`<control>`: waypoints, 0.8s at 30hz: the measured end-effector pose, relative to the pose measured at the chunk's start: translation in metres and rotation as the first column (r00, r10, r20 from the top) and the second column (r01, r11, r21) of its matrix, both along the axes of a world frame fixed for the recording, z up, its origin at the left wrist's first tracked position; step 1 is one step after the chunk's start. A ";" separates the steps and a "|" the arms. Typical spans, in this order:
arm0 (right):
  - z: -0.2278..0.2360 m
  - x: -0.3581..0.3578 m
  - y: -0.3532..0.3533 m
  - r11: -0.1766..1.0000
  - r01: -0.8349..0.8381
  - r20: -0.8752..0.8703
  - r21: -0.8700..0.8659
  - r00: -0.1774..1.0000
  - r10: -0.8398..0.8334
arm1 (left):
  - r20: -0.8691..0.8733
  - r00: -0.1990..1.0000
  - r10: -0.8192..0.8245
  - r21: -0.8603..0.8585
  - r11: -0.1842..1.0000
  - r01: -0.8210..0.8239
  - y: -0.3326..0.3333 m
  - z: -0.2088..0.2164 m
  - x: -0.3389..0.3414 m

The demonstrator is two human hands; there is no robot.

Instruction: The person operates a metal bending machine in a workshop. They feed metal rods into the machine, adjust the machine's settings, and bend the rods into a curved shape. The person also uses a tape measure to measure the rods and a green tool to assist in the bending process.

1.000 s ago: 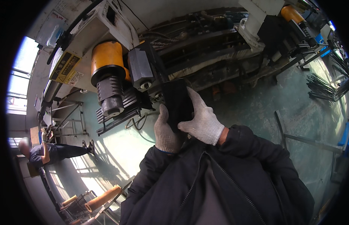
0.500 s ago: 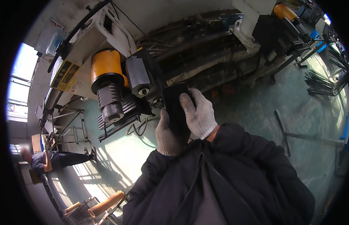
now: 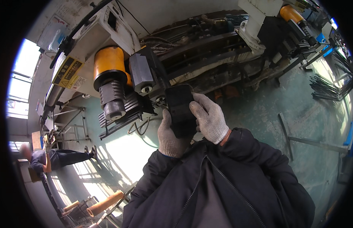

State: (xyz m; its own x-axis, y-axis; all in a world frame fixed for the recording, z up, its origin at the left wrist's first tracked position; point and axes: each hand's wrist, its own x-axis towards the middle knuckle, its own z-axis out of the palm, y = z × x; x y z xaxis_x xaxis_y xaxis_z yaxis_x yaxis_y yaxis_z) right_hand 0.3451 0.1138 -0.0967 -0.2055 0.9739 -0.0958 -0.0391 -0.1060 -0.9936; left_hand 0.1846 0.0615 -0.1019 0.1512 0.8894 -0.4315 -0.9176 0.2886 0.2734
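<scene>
A flat black rectangular object (image 3: 180, 108), much like a phone in a case, is held upright in front of my chest. My left hand (image 3: 170, 137), in a whitish knit work glove, grips its lower left side with the thumb along the edge; the other fingers are hidden behind it. On the right edge lies my right hand (image 3: 211, 118), gloved the same way, its fingers bent and closed on the object. Just beyond the hands stands a machine with a yellow cylinder (image 3: 109, 62) and a grey block (image 3: 141, 73).
A dark machine bed (image 3: 210, 57) runs across the far side. To the right are a second yellow cylinder (image 3: 290, 13), a bundle of dark rods (image 3: 328, 86) and a metal floor frame (image 3: 317, 141). At left another person (image 3: 51, 157) stands near cardboard tubes (image 3: 105, 203).
My right hand has shifted slightly right and down along the object's edge, uncovering more of its face. The object looks turned a little wider toward me. My left hand has barely moved.
</scene>
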 end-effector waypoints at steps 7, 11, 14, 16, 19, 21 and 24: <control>0.002 0.006 -0.001 0.980 -0.057 0.041 -0.191 0.997 0.066 | -0.062 0.997 -0.052 0.034 0.998 0.054 -0.007 -0.003 -0.005; -0.011 0.004 0.002 0.988 -0.145 0.154 0.058 0.979 0.135 | -0.312 0.944 -0.104 0.049 0.991 0.126 -0.033 -0.031 -0.030; -0.023 0.005 0.004 0.980 -0.190 0.218 0.051 0.960 0.175 | -0.578 0.801 -0.152 -0.079 0.988 0.131 -0.077 -0.078 -0.069; -0.030 0.007 0.007 0.979 -0.203 0.212 -0.017 0.956 0.202 | -0.685 0.709 -0.167 -0.156 0.984 0.082 -0.118 -0.117 -0.097; -0.037 0.008 0.010 0.963 -0.249 0.131 -0.106 0.956 0.262 | -0.780 0.411 -0.471 -0.518 0.855 -0.002 -0.189 -0.160 -0.133; -0.038 0.006 0.010 0.950 -0.278 0.111 -0.141 0.949 0.294 | -0.745 0.099 -0.660 -0.663 0.749 0.008 -0.238 -0.172 -0.143; -0.038 -0.002 0.010 0.930 -0.316 0.081 -0.186 0.939 0.335 | -0.680 0.055 -0.732 -0.715 0.677 0.175 -0.283 -0.179 -0.135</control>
